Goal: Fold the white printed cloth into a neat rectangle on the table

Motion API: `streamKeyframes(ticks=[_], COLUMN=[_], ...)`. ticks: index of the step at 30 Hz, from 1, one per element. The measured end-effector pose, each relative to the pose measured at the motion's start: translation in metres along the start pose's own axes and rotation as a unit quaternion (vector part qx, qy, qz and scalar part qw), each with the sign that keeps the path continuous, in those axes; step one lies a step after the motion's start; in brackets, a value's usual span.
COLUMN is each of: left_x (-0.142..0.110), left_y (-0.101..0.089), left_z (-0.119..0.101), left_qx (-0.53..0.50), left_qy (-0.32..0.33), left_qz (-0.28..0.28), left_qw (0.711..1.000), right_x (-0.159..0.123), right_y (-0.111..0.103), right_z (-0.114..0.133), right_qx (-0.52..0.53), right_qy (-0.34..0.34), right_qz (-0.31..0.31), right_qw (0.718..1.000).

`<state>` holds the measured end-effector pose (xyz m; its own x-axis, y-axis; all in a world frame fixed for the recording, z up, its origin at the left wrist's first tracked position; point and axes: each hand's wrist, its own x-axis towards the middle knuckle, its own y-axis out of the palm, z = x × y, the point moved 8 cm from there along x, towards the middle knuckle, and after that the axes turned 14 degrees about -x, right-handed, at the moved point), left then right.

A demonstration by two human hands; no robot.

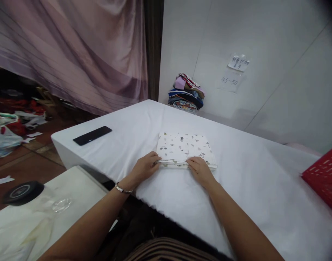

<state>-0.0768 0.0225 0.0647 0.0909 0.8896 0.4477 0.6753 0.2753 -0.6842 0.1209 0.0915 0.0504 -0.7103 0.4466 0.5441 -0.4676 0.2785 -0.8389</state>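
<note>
A white cloth with small printed figures lies folded into a flat rectangle on the white-covered table. My left hand pinches its near left corner, thumb and fingers closed on the layered edge. Along the same near edge, further right, my right hand grips the folded layers between thumb and fingers. Several layers show at that edge. What kind of cloth item it is, I cannot tell.
A black phone-like slab lies at the table's left. Folded clothes are stacked by the wall at the back. A red plastic basket stands at the right. At lower left, a side table carries a black round object.
</note>
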Motion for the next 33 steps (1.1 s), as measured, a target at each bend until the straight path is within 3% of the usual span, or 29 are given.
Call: streamKeyframes(ticks=[8,15,22,25,28,31,33], left_x=[-0.003,-0.008,-0.008,-0.004,0.006,0.016,0.018], left_y=[0.003,0.000,0.000,-0.005,-0.004,0.013,0.032], left_z=[0.006,0.008,0.011,0.000,-0.025,-0.046,-0.046], left_qx=[0.087,0.104,0.094,0.091,0.097,0.089,0.089], left_qy=[0.016,-0.003,-0.043,-0.040,0.012,0.079,0.104], left_qz=[0.036,0.002,0.020,0.003,-0.013,0.012,0.050], left_qw=[0.995,0.995,0.994,0.995,0.995,0.993,0.989], right_x=[-0.002,-0.002,0.000,0.000,0.000,0.000,-0.001], right_y=[0.006,0.005,0.003,0.004,0.006,0.008,0.006], right_z=[0.001,0.005,0.008,0.007,0.005,0.004,0.005], right_qx=[0.005,0.006,0.026,0.027,0.024,0.019,0.017], right_qy=[-0.008,-0.012,-0.009,-0.004,-0.001,0.002,0.005], right_qz=[0.005,0.003,-0.003,-0.002,0.006,0.007,0.003], right_qw=[1.000,1.000,1.000,1.000,1.000,1.000,1.000])
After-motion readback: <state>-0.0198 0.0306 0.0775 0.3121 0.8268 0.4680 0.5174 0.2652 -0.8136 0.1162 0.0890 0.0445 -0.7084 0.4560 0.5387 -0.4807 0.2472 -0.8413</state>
